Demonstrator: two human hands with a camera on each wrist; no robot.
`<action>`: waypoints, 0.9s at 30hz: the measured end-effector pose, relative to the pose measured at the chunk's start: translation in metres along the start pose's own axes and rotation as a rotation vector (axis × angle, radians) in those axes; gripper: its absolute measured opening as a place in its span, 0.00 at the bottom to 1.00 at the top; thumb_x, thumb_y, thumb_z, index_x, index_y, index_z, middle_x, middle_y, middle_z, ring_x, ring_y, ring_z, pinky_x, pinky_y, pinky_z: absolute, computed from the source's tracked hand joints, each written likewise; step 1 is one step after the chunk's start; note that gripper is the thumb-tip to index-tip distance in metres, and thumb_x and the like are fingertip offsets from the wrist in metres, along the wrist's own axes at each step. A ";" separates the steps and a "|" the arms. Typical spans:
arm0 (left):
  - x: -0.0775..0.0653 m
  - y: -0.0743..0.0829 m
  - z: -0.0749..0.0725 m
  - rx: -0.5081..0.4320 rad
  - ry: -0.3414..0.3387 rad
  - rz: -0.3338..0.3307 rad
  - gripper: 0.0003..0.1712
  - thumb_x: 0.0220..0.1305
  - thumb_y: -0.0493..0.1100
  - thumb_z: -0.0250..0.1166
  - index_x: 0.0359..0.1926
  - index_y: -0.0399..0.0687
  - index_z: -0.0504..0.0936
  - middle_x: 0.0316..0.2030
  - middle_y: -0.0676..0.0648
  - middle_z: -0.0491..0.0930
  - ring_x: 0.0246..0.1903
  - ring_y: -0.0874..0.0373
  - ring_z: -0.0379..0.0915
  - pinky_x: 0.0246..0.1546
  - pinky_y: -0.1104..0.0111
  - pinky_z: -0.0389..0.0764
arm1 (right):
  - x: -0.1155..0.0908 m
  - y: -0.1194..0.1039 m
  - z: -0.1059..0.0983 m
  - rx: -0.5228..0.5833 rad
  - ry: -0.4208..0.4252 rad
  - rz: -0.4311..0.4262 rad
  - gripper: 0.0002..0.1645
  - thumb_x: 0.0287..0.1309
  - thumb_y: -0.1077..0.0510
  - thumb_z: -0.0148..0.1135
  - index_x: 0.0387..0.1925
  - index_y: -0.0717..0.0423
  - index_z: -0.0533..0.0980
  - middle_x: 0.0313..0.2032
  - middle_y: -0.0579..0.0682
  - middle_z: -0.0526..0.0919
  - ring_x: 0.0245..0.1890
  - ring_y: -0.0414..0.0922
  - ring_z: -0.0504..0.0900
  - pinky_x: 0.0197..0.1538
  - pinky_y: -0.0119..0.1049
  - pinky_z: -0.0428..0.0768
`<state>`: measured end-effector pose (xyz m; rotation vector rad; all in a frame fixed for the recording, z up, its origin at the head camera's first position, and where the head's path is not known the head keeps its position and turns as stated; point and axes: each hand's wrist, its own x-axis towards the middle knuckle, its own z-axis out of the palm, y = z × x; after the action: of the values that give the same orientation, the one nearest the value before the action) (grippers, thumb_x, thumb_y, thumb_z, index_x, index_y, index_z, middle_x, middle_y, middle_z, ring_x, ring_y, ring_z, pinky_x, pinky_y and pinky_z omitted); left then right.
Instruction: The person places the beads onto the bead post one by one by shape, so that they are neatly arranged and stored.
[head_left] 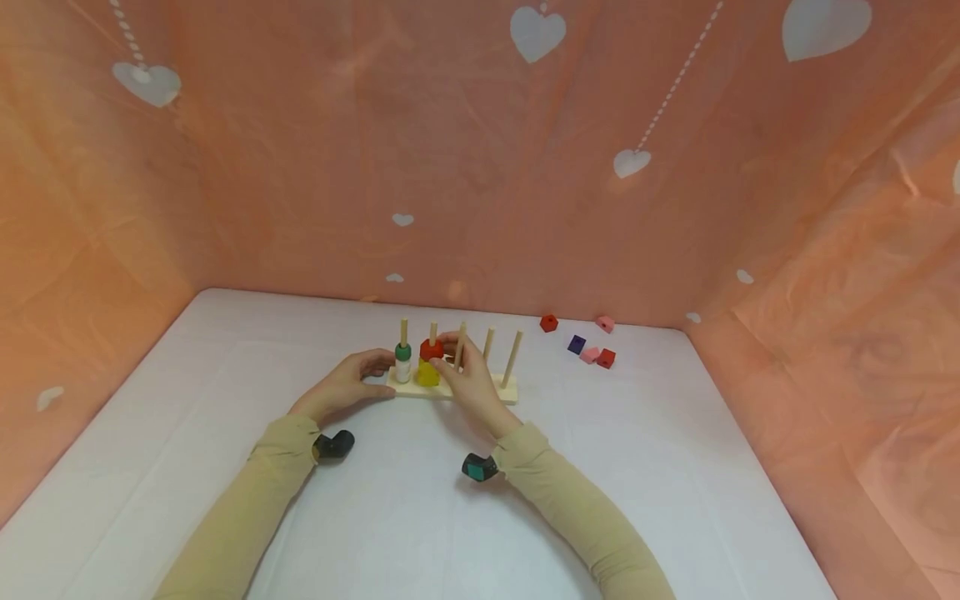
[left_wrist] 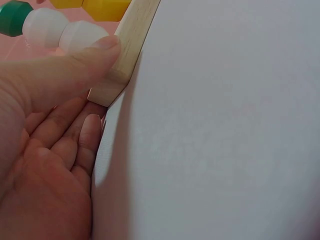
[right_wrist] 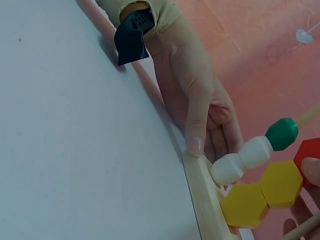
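A wooden peg stand [head_left: 420, 392] with several upright pegs sits on the white table. Its leftmost peg carries two white beads [right_wrist: 241, 160] with a green bead [right_wrist: 282, 134] above them. Two yellow hexagonal beads [right_wrist: 245, 204] are stacked on the second peg. My left hand [head_left: 341, 387] grips the stand's left end, thumb on the front edge of the base, fingers behind. With thumb and fingers, my right hand [head_left: 474, 385] pinches a red hexagonal bead [head_left: 431, 350] on the second peg, right above the yellow ones. The right hand partly hides the middle peg's foot.
Right of the stand, toward the table's back edge, lie loose beads: a red one [head_left: 549, 323], a pink one [head_left: 605, 324], a dark blue one [head_left: 577, 344], another pink one [head_left: 590, 355] and another red one [head_left: 606, 358]. An orange-pink curtain [head_left: 450, 167] surrounds the table.
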<state>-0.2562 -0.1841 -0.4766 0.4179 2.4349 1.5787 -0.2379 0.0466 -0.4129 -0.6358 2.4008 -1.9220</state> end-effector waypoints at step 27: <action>0.000 0.001 0.001 0.012 0.009 -0.017 0.35 0.56 0.41 0.71 0.64 0.41 0.69 0.61 0.39 0.69 0.60 0.42 0.64 0.64 0.49 0.61 | -0.028 -0.001 -0.031 -0.052 -0.136 -0.095 0.35 0.61 0.71 0.57 0.66 0.72 0.55 0.62 0.71 0.65 0.63 0.63 0.64 0.66 0.53 0.61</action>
<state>-0.2557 -0.1830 -0.4761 0.3924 2.4488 1.5634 -0.2196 0.0844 -0.4111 -0.8690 2.3843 -1.7892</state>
